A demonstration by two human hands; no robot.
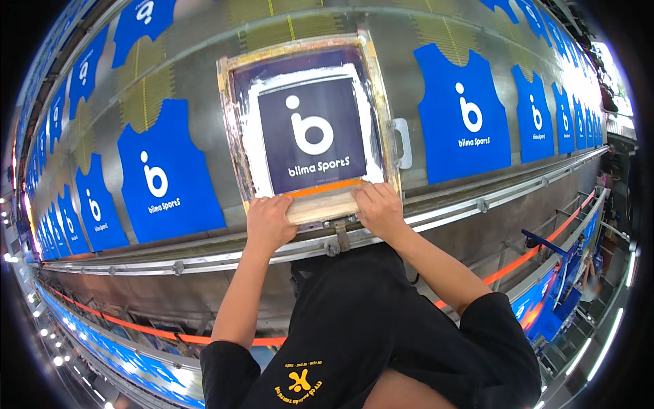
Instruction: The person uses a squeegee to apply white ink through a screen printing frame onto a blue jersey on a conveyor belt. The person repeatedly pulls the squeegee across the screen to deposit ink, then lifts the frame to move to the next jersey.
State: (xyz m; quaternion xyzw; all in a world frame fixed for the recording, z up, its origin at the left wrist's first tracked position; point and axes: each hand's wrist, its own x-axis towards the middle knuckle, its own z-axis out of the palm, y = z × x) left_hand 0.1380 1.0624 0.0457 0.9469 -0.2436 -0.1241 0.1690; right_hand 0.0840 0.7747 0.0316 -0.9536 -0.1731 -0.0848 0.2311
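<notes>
Squeegee [323,209] held at near end of screen [293,50]

Its left end is clasped by the left hand [270,221], its right by the right hand [379,211], fingers curled over the wood. The screen is flanked by blue shirts [464,114] on the grey table [197,75].

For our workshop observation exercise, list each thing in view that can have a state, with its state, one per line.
Blue panels: laid flat, printed white
Screen frame: between blue panels
Squeegee: held, orange edge away from the person
Left grip: closed on the squeegee's left end
Right grip: closed on its right end
</notes>
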